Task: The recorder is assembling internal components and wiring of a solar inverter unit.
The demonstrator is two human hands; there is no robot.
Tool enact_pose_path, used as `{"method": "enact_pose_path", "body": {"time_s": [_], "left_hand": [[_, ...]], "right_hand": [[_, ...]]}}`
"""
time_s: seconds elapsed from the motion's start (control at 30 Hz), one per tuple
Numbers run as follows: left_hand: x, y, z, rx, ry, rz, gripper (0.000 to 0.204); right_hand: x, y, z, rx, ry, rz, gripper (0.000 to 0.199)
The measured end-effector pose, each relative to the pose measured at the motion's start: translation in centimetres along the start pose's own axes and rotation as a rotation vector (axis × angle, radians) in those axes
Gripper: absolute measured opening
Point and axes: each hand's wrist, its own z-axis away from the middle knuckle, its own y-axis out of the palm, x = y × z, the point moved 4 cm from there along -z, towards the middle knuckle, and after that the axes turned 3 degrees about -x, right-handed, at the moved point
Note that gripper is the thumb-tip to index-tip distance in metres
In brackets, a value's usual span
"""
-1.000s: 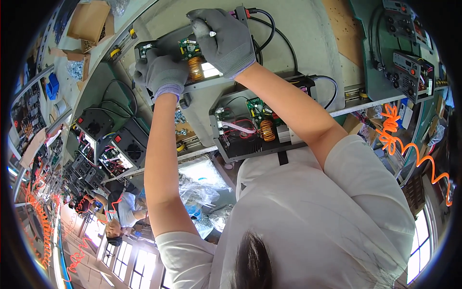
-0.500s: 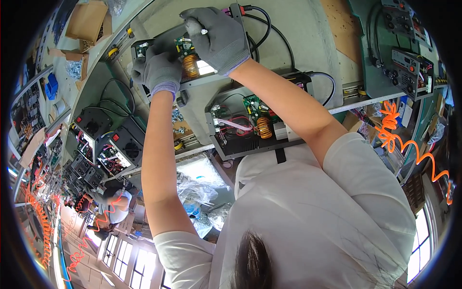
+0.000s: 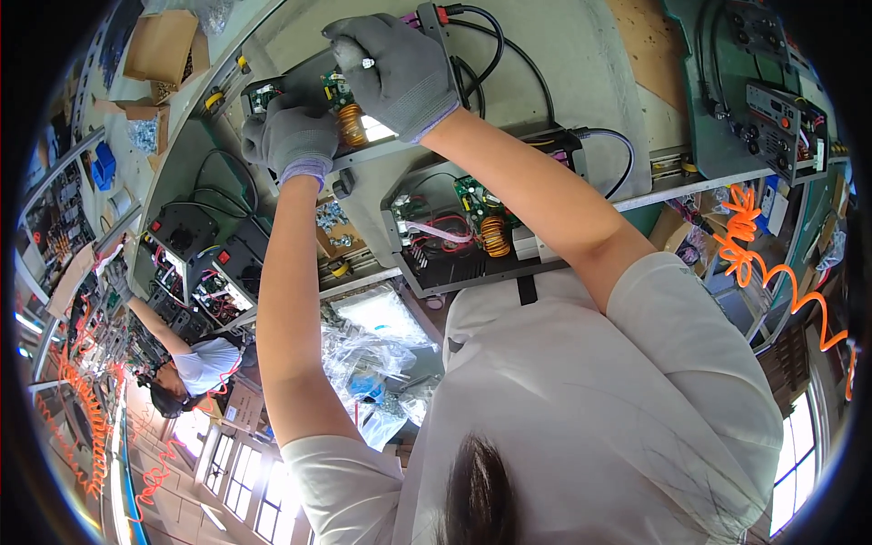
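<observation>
A worker in a white shirt (image 3: 590,409) reaches both grey-gloved hands into an open electronics chassis (image 3: 300,91) at the far side of the pale worktop (image 3: 581,73). The left hand (image 3: 292,136) is curled closed over the near edge of the chassis, its grip wrapped against the metal frame just beside a copper-wound coil (image 3: 351,125) on the green circuit board (image 3: 338,89) inside. The right hand (image 3: 395,68) hovers over the same board with fingers drawn together, the grip pinching a small silvery part (image 3: 367,63) (too small to say whether it is a screw or a tool tip) between thumb and forefinger. The two gloves sit close to each other, with the coil showing between them.

Nearer the worker, a second open chassis (image 3: 472,250) lies on the worktop with its own green board, copper coil (image 3: 495,234) and a tangle of red and pink wires (image 3: 436,227). Black cables (image 3: 495,54) loop from the far unit across the worktop. To the right stands a dark box with knobs and sockets (image 3: 786,127), and an orange coiled hose (image 3: 772,272) hangs at that side. Clear plastic bags (image 3: 372,345) lie heaped below the worktop's edge. At far left, more black units (image 3: 195,236) line a bench, where another person (image 3: 195,363) in a white shirt stretches an arm toward them.
</observation>
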Motion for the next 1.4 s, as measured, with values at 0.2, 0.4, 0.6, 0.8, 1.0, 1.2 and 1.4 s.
{"method": "enact_pose_path", "body": {"time_s": [0.2,0.4,0.6,0.8,1.0,1.2,1.4], "left_hand": [[0.9,-0.2,0.7,0.013,-0.014,0.022,0.032],[-0.6,-1.6,0.6,0.021,0.023,-0.042,0.034],[-0.9,-1.1,-0.2,0.047,0.054,-0.104,0.034],[1.3,1.3,-0.8,0.021,0.117,0.001,0.032],[1.8,1.8,-0.5,0.031,0.115,0.139,0.030],[-0.7,0.1,-1.6,0.110,0.016,-0.129,0.039],[-1.2,-1.2,-1.0,0.139,-0.065,-0.172,0.044]], "right_hand": [[0.3,0.1,0.0,-0.036,0.014,-0.005,0.020],[0.0,0.1,0.1,-0.067,-0.031,-0.019,0.025],[-0.2,0.3,0.1,-0.075,-0.032,-0.013,0.019],[-0.1,0.8,0.2,-0.067,-0.033,-0.026,0.015],[0.5,-0.1,0.1,-0.027,-0.010,0.015,0.016],[-0.1,0.2,-0.1,-0.026,0.007,-0.002,0.018],[0.1,0.6,0.0,-0.049,-0.027,-0.017,0.017]]}}
